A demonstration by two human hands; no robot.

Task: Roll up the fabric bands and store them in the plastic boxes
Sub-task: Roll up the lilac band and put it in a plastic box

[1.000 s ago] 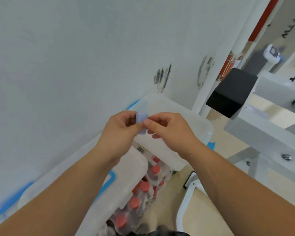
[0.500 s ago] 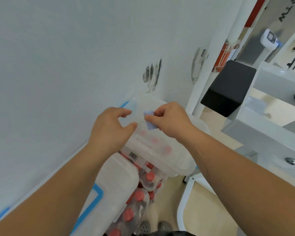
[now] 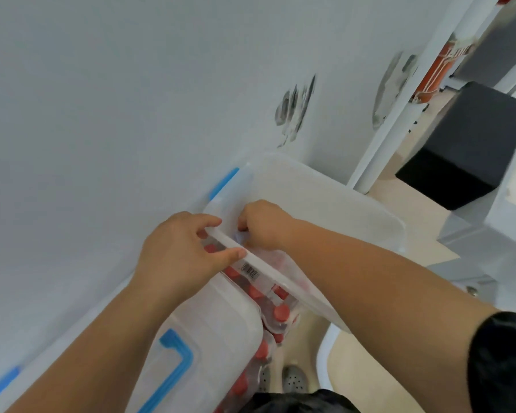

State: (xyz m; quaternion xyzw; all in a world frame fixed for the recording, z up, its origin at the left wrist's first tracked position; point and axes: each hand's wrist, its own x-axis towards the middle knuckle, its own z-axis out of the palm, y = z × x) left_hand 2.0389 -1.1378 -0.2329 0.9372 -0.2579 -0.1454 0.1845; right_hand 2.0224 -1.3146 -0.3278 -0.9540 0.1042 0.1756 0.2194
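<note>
Left hand (image 3: 179, 251) on box (image 3: 325, 198) rim; red-capped bottles (image 3: 280, 311) beneath

Landmark: plastic box (image 3: 325, 201).
- Left of it: wall (image 3: 102, 114) close against side, no passage.
- Near-left corner: left hand (image 3: 185, 251) grips rim, right hand (image 3: 262, 222) pinches fabric band (image 3: 239, 237) just beside; corner filled.
- Rest of translucent top: bare toward right.
- Below near rim: red-capped bottles (image 3: 276, 311) and second box (image 3: 221, 332) packed close.
- Beyond: white post (image 3: 399, 114).
- Right: black block (image 3: 465, 150), grey frame (image 3: 495, 234); open floor (image 3: 423, 222) strip between.
</note>
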